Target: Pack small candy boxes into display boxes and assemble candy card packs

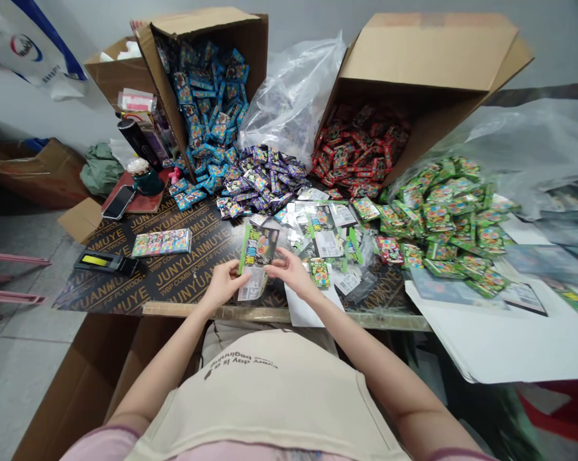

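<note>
Left hand (pixel 225 283): curls loosely, with thumb and fingers closed on the near left side of a printed bag (pixel 257 248).
Right hand (pixel 293 272): bends partway, touching the right edge of the same bag with thumb and fingertips; cannot tell whether pinched or only touched.
Printed bag: sits between both hands, above the near edge of the dark plywood tabletop (pixel 188 274); shows a black and green panel at the far end and a white label at the near end.
Loose bags (pixel 328 242): lie overlapping, just right of the right hand.
Single green packet (pixel 320 274): rests beside the right wrist, near the white paper (pixel 304 308) at the table edge.
Row of small packets (pixel 161 243): lies to the left, well apart from the left hand, near a black device with a yellow strip (pixel 105 262).
Blue packets (pixel 212 102): fill the far left carton (pixel 257 61) and spill nearward.
Purple packets (pixel 263 179): heap up beyond the bag.
Red packets (pixel 359 153): lie inside the far right carton (pixel 428 61).
Green packets (pixel 445 214): spread across the right side, partly over white board (pixel 500 336).
Phone (pixel 119 202): lies far left, near a dark jar (pixel 147 180).
</note>
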### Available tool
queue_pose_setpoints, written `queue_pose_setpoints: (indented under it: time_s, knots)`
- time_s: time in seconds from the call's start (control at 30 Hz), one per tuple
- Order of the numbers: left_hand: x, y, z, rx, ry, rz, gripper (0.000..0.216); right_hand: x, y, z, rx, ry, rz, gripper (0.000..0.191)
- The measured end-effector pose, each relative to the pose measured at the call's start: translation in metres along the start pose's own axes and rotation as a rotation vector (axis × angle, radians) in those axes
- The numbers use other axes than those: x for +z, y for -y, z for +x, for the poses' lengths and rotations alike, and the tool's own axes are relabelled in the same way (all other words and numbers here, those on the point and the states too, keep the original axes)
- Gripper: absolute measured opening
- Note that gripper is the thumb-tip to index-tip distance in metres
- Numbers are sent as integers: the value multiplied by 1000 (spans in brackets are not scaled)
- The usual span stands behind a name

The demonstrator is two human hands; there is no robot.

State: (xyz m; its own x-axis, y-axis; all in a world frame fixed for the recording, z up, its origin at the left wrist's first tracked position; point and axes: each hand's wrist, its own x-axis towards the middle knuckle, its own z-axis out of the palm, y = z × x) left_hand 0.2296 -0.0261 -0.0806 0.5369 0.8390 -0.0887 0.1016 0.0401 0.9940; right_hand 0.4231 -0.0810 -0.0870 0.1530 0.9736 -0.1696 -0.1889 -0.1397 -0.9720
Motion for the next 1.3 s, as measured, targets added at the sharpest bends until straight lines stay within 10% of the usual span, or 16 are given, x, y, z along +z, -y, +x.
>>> queue_pose_setpoints:
  time_s: [0.23, 0.67, 0.83, 0.97, 1.1, 1.3]
  knots:
    - [-1, -5, -5, -102, 157, -21, 43, 2, 1, -1, -33, 10, -51, 53]
    - [-8, 6, 4, -63, -175, -145, 41, -1, -11, 0, 190, 351, 51, 68]
    - [-6, 18, 9, -7, -271, -114, 40, 2, -27, -3, 97, 235, -52, 45]
    - [-2, 24, 6, 27, -118, -117, 48, 0, -14, 0, 26, 269, -29, 50]
    - [8, 25, 0, -21, 20, -169, 42, 0, 14, 9, -146, 10, 68, 53]
    - [33, -15, 4, -35, -202, -524, 55, 21, 24, 9, -258, -264, 104, 33]
